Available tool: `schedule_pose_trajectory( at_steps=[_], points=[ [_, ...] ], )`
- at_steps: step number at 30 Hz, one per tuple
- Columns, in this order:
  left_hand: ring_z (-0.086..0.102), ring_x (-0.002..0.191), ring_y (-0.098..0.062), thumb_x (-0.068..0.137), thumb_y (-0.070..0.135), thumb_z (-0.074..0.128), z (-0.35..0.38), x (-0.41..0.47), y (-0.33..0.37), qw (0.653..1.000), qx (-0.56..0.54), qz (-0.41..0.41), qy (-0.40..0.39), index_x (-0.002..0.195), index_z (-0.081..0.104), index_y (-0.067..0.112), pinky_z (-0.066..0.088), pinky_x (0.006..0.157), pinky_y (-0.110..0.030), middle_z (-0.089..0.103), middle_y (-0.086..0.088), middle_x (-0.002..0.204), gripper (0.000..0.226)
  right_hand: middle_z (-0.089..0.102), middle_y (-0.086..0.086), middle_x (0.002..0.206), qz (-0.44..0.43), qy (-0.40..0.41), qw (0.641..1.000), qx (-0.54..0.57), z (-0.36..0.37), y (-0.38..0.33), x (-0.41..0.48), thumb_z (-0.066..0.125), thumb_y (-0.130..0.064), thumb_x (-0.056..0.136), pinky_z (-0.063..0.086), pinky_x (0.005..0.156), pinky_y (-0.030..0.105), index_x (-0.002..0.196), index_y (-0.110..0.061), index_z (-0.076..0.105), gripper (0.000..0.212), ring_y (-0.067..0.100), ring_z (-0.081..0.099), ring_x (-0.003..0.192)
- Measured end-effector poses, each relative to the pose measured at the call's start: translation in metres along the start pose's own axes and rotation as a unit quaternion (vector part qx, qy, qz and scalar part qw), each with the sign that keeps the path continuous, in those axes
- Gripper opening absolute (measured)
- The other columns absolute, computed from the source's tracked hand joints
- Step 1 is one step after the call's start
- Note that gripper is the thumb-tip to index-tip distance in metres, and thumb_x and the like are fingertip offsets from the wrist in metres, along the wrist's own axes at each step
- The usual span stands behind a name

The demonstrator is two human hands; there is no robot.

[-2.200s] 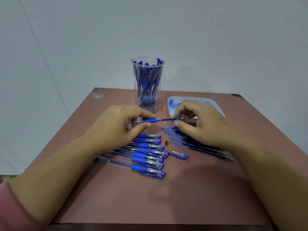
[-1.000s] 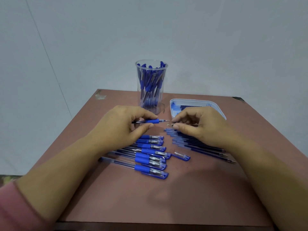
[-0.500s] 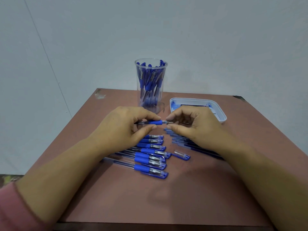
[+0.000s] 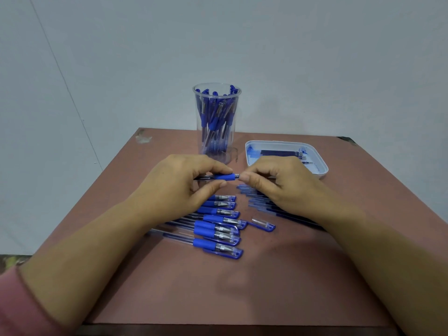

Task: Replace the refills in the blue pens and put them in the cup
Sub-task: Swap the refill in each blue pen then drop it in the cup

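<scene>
R hand (image 4: 278, 183) now at pen (image 4: 225, 177) tip; blue grip.

Light is dim, soft and cool, giving the wall (image 4: 315, 57) a bluish-grey cast. Diffuse shadows pool on the surface (image 4: 266, 299) just nearer than the left grip (image 4: 184, 187) and right grip (image 4: 278, 183). The cup (image 4: 217, 122) beyond the grips shows a faint sheen. The wall seam (image 4: 65, 81) left of the grips bows slightly from wide-angle distortion, and the sleeve (image 4: 21, 304) at the near-left corner is smeared.

Plain pale grey-blue wall (image 4: 315, 57), thin seam (image 4: 68, 88) at left, reddish-brown table (image 4: 242, 287), chipped far-left corner (image 4: 143, 138)
</scene>
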State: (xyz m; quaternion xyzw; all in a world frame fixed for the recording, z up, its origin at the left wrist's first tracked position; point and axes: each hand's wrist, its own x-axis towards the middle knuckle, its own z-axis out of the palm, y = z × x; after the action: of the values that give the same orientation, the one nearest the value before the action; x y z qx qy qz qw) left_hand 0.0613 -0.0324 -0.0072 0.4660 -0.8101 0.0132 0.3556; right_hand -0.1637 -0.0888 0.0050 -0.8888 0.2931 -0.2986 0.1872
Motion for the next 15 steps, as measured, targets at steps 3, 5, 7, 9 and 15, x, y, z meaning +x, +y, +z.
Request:
schedule_pose_trajectory(
  at_steps=[3,5,7,9,15],
  points=[
    [0.065,0.071,-0.009,0.089,0.043,0.058,0.0004,-0.0003,0.0006,1.000,-0.009,0.002,0.004,0.113,0.070,0.032,0.055,0.065,-0.034,0.068,0.021,0.093,0.029,0.068,-0.011,0.091,0.003,0.007,0.999,0.037,-0.0007,-0.0006,-0.0009,0.070,-0.038,0.082,0.053,0.076,0.020,0.110,-0.027,0.068,0.030,0.007,0.063,0.085],
    [0.065,0.070,-0.010,0.089,0.043,0.059,0.0002,0.0000,0.0009,1.000,-0.011,0.002,0.006,0.113,0.070,0.032,0.055,0.065,-0.034,0.068,0.022,0.093,0.029,0.067,-0.009,0.088,-0.012,0.016,1.000,0.017,-0.0002,0.0012,-0.0003,0.071,-0.029,0.085,0.053,0.073,0.025,0.100,-0.024,0.068,0.016,0.010,0.063,0.083],
    [0.065,0.071,-0.010,0.088,0.042,0.059,0.0000,0.0000,0.0007,1.000,-0.012,0.000,0.009,0.113,0.070,0.031,0.055,0.066,-0.034,0.069,0.021,0.095,0.029,0.067,-0.009,0.082,-0.020,0.012,1.000,-0.017,0.0003,0.0024,0.0002,0.063,-0.036,0.090,0.051,0.069,0.027,0.095,-0.022,0.071,0.016,0.011,0.062,0.078],
    [0.066,0.071,-0.010,0.088,0.042,0.060,-0.0001,0.0000,0.0005,1.000,-0.011,-0.001,0.008,0.112,0.070,0.032,0.056,0.066,-0.034,0.069,0.021,0.095,0.028,0.066,-0.011,0.084,-0.016,0.011,1.000,-0.002,0.0001,0.0027,-0.0004,0.062,-0.041,0.088,0.051,0.070,0.022,0.104,-0.026,0.070,0.023,0.008,0.062,0.079],
    [0.065,0.070,-0.011,0.088,0.039,0.063,-0.0004,-0.0004,0.0014,1.000,-0.009,-0.004,0.004,0.112,0.070,0.032,0.055,0.065,-0.034,0.069,0.021,0.093,0.026,0.066,-0.012,0.085,-0.040,0.023,0.999,-0.021,-0.0003,0.0014,0.0011,0.065,-0.035,0.089,0.050,0.071,0.022,0.096,-0.023,0.070,0.015,0.008,0.062,0.081]
  ],
)
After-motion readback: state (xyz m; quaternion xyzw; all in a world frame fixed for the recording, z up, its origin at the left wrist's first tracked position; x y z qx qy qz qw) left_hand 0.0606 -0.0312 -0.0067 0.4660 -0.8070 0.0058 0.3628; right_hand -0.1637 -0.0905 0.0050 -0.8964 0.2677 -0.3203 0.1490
